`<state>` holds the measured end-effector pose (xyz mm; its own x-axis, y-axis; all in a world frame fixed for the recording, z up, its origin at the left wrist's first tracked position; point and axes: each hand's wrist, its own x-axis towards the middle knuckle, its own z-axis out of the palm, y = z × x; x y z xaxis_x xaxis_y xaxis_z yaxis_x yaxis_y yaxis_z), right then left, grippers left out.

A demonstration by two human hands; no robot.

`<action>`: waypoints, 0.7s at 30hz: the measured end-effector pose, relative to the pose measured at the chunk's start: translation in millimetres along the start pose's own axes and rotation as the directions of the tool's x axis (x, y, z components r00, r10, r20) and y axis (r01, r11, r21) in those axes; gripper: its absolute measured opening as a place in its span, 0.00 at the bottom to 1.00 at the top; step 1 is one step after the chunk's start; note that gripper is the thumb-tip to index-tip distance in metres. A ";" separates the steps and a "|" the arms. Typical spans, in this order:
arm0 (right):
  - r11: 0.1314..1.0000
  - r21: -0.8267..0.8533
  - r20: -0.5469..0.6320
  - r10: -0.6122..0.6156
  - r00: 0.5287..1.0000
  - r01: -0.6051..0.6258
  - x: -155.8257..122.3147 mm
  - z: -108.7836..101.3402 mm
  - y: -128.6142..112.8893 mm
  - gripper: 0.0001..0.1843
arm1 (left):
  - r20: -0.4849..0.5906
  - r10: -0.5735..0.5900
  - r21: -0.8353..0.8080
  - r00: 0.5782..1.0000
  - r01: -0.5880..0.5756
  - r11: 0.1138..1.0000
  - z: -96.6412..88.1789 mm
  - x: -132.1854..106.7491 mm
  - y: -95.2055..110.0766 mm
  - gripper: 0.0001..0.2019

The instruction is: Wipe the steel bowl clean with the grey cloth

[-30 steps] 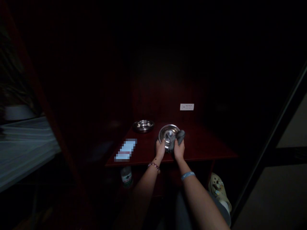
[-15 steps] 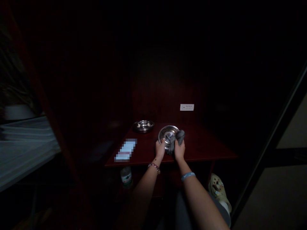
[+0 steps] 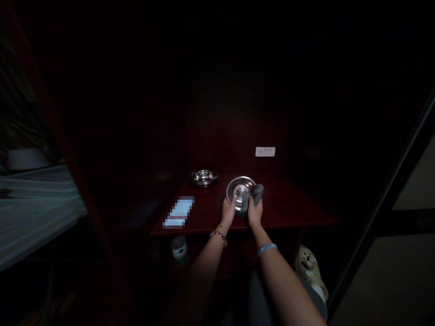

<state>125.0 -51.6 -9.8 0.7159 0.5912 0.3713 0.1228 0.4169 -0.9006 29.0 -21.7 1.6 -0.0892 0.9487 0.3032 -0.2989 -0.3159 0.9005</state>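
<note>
Steel, shiny round dish (image 3: 239,190) tilted up, rim clamped by left hand (image 3: 228,212); soft grey cloth (image 3: 253,197) bunched in right hand (image 3: 254,213). Probably light, slippery; best gripped at rim.

A second metal dish (image 3: 203,177) sits on the dark red table (image 3: 288,206) below a white wall socket (image 3: 265,151).

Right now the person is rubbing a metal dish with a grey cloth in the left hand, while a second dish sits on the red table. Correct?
Not quite: the head view shows the grey cloth in the right hand. The left hand steadies the metal dish; the second dish sits on the red table.
</note>
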 end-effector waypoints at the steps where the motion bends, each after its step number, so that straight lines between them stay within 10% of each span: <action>1: 1.000 0.001 -0.002 -0.002 1.000 0.002 0.0 -0.1 0.0 0.25 | 0.004 -0.004 0.002 1.000 0.004 1.000 0.3 -0.6 0.8 0.11; 21: 1.000 -0.002 0.015 0.031 0.999 -0.031 -0.4 0.5 -1.1 0.27 | 0.038 0.042 -0.014 0.998 -0.041 0.999 2.4 -3.5 5.6 0.17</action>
<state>124.2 -52.0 -8.8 0.7090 0.6141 0.3465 0.1019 0.3971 -0.9121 29.9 -26.8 6.3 -0.0655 0.9337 0.3519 -0.3085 -0.3544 0.8827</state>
